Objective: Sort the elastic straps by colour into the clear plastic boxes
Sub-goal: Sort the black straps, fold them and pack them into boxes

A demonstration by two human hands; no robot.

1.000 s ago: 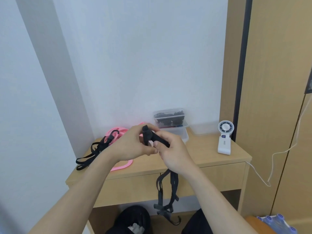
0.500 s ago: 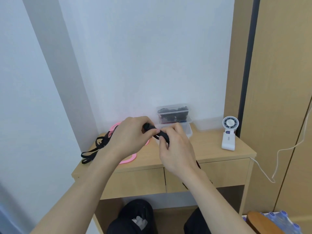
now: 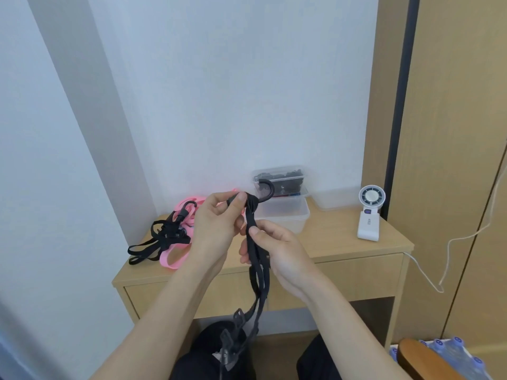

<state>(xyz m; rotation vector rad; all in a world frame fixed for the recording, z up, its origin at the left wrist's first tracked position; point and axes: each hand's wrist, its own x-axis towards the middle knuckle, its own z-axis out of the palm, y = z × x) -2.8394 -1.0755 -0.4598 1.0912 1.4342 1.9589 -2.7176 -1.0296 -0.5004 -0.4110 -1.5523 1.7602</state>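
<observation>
White wall (image 3: pixel 247 91) stands behind a small wooden desk (image 3: pixel 343 242) with a drawer, and a wooden wardrobe (image 3: pixel 452 160) is at the right side.

Both hands are raised above the near edge of the desk, close to each other, and both are closed on one black strap bundle (image 3: pixel 259 292). The left hand (image 3: pixel 216 223) pinches its top end between thumb and fingers, just under a curved black hook (image 3: pixel 270 191) that points up. The right hand (image 3: pixel 277 248) is a little lower and nearer, and its thumb and fingers grip the same bundle. Below the right hand the bundle hangs down in front of the drawer to the lap of the person.

On the far left part of the desk lie pink straps (image 3: pixel 175 256), with a heap of black straps (image 3: pixel 162 237) partly on top of them. At the far middle, a small clear box (image 3: pixel 282 182) with dark straps inside sits on a larger clear box (image 3: pixel 285 215). Just right of them is another clear box (image 3: pixel 334 198). A white hand fan (image 3: pixel 370 215) stands upright at the right end of the desk, and a white cable (image 3: pixel 428 275) hangs beside the desk.
</observation>
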